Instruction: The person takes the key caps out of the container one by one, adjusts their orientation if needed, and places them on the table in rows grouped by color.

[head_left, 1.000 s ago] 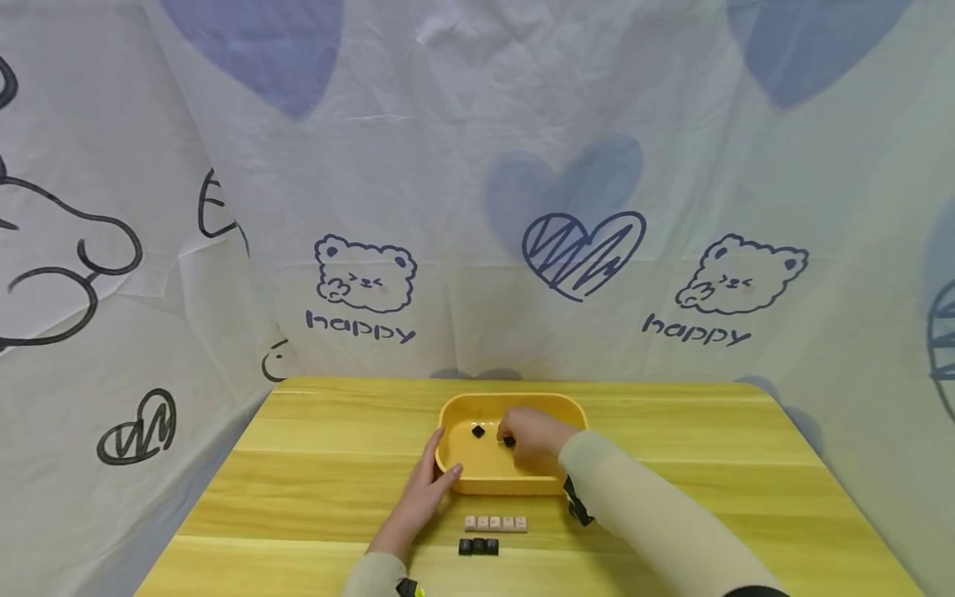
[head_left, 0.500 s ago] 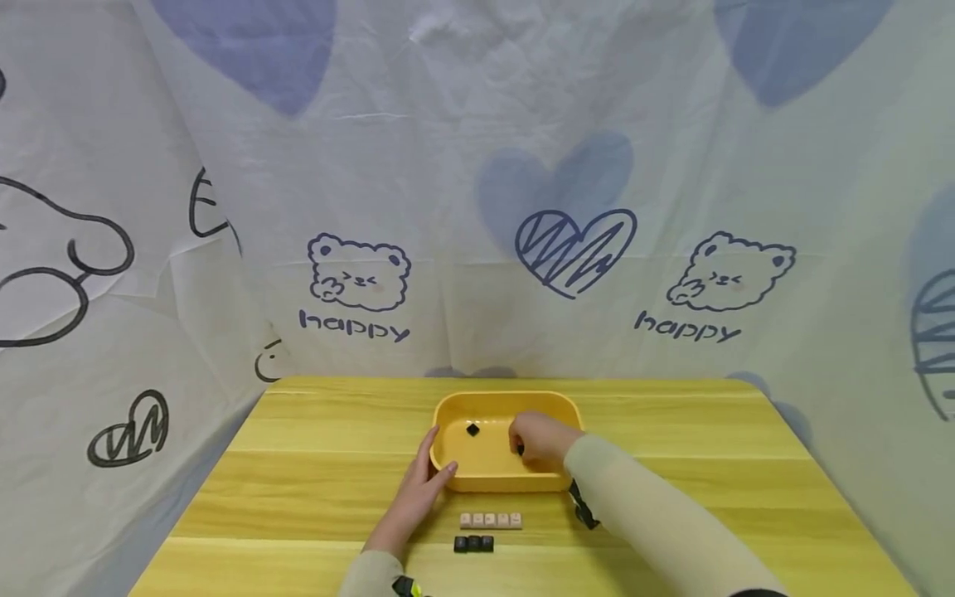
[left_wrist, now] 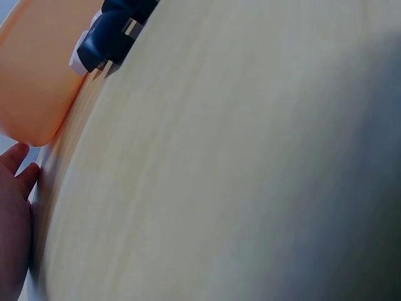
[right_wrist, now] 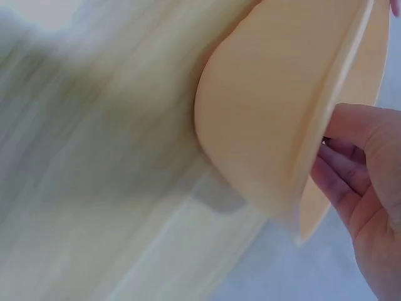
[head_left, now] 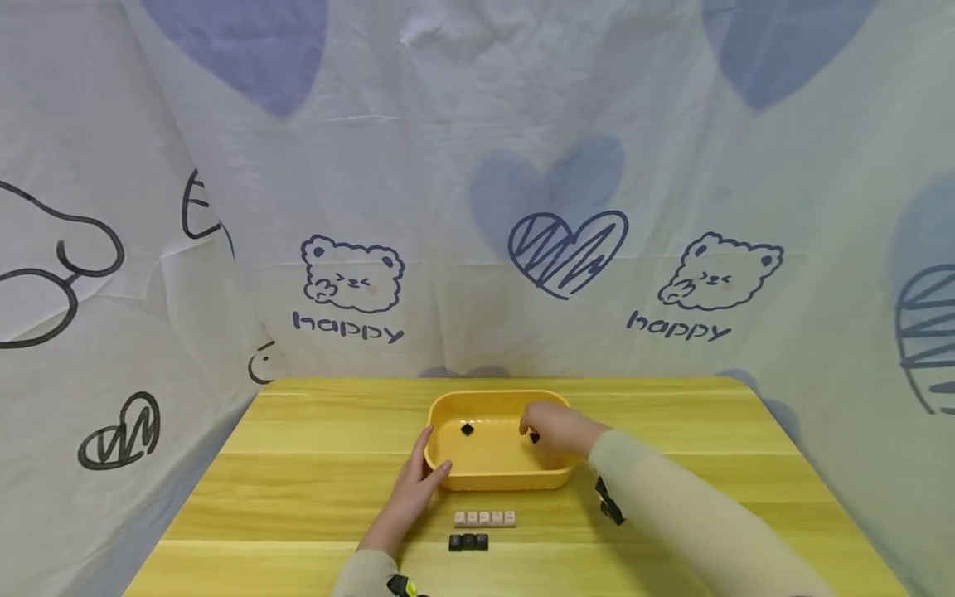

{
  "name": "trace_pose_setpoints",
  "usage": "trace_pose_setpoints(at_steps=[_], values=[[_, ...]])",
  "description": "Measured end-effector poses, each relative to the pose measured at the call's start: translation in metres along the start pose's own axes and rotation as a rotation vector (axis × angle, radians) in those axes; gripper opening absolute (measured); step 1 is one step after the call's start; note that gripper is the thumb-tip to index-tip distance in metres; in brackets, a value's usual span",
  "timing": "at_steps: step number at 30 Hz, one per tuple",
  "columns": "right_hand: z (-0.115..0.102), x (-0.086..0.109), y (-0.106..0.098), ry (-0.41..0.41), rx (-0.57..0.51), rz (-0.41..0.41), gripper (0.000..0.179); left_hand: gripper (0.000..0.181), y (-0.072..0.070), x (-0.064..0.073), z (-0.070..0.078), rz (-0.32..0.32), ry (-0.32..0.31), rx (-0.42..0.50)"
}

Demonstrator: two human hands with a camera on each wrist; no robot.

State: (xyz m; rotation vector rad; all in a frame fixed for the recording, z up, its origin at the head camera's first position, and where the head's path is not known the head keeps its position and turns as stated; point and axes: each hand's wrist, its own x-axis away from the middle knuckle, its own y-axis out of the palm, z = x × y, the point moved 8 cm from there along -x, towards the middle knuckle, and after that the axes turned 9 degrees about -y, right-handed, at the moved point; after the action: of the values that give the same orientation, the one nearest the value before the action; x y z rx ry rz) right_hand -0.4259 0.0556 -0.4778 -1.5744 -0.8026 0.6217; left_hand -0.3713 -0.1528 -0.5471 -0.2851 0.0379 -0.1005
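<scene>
A yellow plastic basin stands on the table. My left hand rests against its near left corner, thumb at the front rim and straight fingers along the left side. My right hand reaches over the basin's right part and pinches a small black keycap between thumb and fingertips. Another black keycap lies on the basin floor to the left. In the right wrist view, the basin wall mostly hides what the fingertips hold.
In front of the basin lies a row of several white keycaps. Nearer is a row of three black keycaps. The wood-grain table ends at a printed cloth behind and at the left.
My right hand has shifted a little right inside the basin and now lifts slightly, with the black keycap showing at its fingertips. The left hand stays at the corner. The head view drifts slightly.
</scene>
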Motion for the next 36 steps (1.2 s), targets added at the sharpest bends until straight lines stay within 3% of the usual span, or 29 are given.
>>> trace_pose_setpoints(at_steps=[4, 9, 13, 17, 23, 29, 36], values=[[-0.011, 0.007, -0.012, -0.093, 0.105, 0.032, 0.014, 0.072, -0.002, 0.008, 0.015, -0.010, 0.001, -0.002], [-0.025, 0.023, -0.025, -0.147, 0.112, 0.120, 0.011, 0.071, -0.002, 0.014, 0.030, -0.030, 0.016, 0.016], [-0.040, 0.035, -0.030, -0.181, 0.150, 0.191, 0.013, 0.072, -0.001, 0.008, 0.018, -0.018, 0.025, 0.025], [-0.048, 0.044, -0.031, -0.159, 0.175, 0.259, 0.015, 0.073, -0.001, 0.000, 0.001, -0.013, 0.025, 0.008], [-0.054, 0.058, -0.031, -0.091, 0.072, 0.361, 0.021, 0.074, 0.000, -0.001, -0.004, -0.017, 0.041, 0.007], [-0.061, 0.069, -0.024, -0.085, -0.057, 0.438, 0.023, 0.074, 0.000, -0.001, -0.003, -0.006, 0.043, 0.000], [-0.072, 0.076, -0.005, -0.075, -0.235, 0.422, 0.022, 0.074, -0.001, 0.001, 0.003, -0.029, 0.025, 0.025]])
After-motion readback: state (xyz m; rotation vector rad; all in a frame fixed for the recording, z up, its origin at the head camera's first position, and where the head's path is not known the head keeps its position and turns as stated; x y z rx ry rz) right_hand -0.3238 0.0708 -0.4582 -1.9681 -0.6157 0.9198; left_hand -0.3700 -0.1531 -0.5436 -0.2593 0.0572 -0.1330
